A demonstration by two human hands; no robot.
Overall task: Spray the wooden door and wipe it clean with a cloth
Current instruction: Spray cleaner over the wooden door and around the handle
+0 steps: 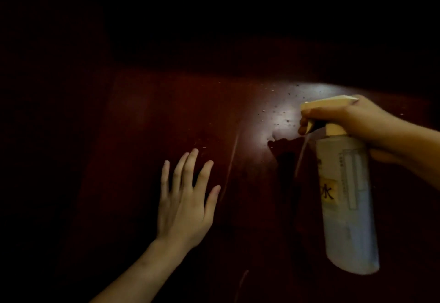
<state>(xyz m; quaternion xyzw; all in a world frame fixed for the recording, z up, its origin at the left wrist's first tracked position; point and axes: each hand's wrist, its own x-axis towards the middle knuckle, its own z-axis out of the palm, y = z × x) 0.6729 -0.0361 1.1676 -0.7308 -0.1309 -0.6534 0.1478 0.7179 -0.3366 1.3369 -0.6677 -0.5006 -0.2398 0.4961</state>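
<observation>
Dim view; wooden door [166, 112] fills the frame, dark red-brown, with one bright glare patch right of centre; fine droplets [281, 107] speckle the wood in and around the glare. Left hand [185, 205]: wide open, fingers [190, 167] straight and spread, palm toward the door, holding nothing; contact with the wood cannot be told. Right hand [352, 121]: clamped on the spray bottle [345, 202] at its cream head, fingers curled over the trigger [309, 126], nozzle facing the door. Bottle body pale and translucent, hanging below the hand, with a yellow label [327, 192]; hands well apart.
</observation>
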